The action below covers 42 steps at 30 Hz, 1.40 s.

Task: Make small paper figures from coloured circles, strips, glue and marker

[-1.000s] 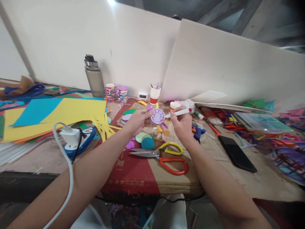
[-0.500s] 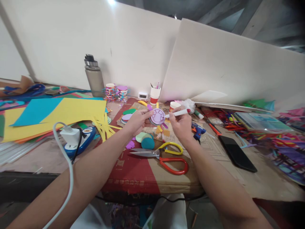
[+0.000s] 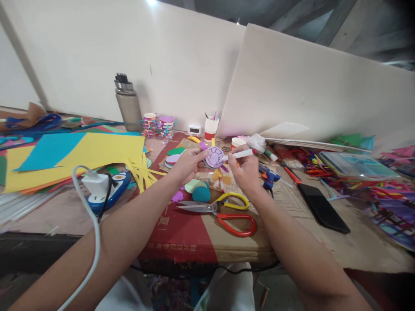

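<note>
Between the fingers of my left hand is a round lilac paper disc with dark lines drawn on it like a turtle shell. Purple and yellow paper strips stick out from its edge. My right hand grips a white marker with a red end, its tip at the right part of the disc. Below both hands lie scissors with one yellow and one red handle, blades apart. Teal and pale green paper circles rest just behind the blades, and purple paper scraps lie beside them.
Yellow and blue paper sheets, a power strip with a white cable and a bottle are on the left. Paper cups stand at the back. A blue glue gun, a phone and a plastic case lie right.
My right hand and the marker have shifted slightly left and down, the tip moving over the right side of the disc. My left hand stays nearly still.
</note>
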Each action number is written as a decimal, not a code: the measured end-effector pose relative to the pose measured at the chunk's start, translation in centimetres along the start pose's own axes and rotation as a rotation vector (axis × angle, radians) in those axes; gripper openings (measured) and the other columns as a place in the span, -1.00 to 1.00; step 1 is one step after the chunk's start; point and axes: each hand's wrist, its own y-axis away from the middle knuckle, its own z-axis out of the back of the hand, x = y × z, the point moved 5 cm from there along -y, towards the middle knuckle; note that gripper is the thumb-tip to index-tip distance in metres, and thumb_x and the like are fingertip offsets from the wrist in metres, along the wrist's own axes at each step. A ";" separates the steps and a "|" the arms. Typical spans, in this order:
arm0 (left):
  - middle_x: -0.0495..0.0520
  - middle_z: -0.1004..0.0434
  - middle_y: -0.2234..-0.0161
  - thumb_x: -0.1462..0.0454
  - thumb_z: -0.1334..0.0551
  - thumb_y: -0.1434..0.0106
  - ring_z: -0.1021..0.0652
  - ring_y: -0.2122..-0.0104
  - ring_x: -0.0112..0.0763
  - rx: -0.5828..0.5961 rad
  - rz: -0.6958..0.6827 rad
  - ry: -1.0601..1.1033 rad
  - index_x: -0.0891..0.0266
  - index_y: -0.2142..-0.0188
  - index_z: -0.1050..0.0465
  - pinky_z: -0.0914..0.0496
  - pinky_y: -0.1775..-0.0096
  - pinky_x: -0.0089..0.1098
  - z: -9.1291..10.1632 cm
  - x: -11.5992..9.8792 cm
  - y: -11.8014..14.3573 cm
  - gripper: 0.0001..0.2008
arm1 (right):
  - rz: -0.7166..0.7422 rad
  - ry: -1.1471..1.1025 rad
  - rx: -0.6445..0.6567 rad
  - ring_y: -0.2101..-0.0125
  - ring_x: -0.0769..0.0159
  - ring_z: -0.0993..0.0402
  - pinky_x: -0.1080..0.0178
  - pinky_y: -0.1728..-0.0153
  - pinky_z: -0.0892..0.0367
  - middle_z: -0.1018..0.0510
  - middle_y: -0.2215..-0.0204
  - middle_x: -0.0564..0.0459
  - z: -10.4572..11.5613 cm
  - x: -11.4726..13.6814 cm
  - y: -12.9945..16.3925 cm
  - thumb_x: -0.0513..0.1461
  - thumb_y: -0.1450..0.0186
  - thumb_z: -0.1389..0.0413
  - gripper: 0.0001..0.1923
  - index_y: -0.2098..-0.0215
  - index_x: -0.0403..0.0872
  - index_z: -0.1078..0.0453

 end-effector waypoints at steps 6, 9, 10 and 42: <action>0.24 -0.64 0.28 0.27 -0.28 -0.24 -0.64 0.40 -0.29 0.007 -0.006 -0.001 0.39 0.23 -0.50 -0.58 0.32 -0.25 -0.3 -0.1 0.1 -0.82 | -0.002 0.009 -0.008 0.47 0.29 -0.48 0.23 0.42 -0.42 -0.49 0.48 0.09 0.0 -0.1 -0.1 -0.20 -0.25 -0.10 -0.93 0.38 -0.02 -0.31; 0.24 -0.64 0.29 0.28 -0.27 -0.24 -0.64 0.39 -0.30 0.023 -0.009 0.002 0.39 0.22 -0.50 -0.58 0.31 -0.25 -0.4 -0.1 0.2 -0.82 | 0.004 0.015 -0.002 0.48 0.29 -0.48 0.22 0.42 -0.41 -0.48 0.49 0.09 -0.1 0.0 -0.1 -0.21 -0.25 -0.09 -0.94 0.38 -0.01 -0.30; 0.24 -0.64 0.28 0.28 -0.27 -0.25 -0.64 0.39 -0.30 0.029 -0.009 0.006 0.39 0.22 -0.50 -0.58 0.31 -0.25 -0.4 -0.1 0.2 -0.82 | 0.004 0.019 -0.001 0.48 0.28 -0.48 0.22 0.42 -0.41 -0.48 0.49 0.09 -0.1 0.0 -0.1 -0.20 -0.25 -0.09 -0.93 0.38 -0.01 -0.29; 0.26 -0.63 0.25 0.24 -0.28 -0.25 -0.64 0.33 -0.30 0.046 -0.025 -0.038 0.40 0.21 -0.53 -0.56 0.23 -0.21 -0.3 0.3 0.0 -0.79 | 0.064 0.143 -0.003 0.53 0.32 -0.36 0.25 0.46 -0.27 -0.47 0.54 0.09 -0.2 1.3 0.1 -0.21 -0.22 -0.08 -0.92 0.42 -0.03 -0.31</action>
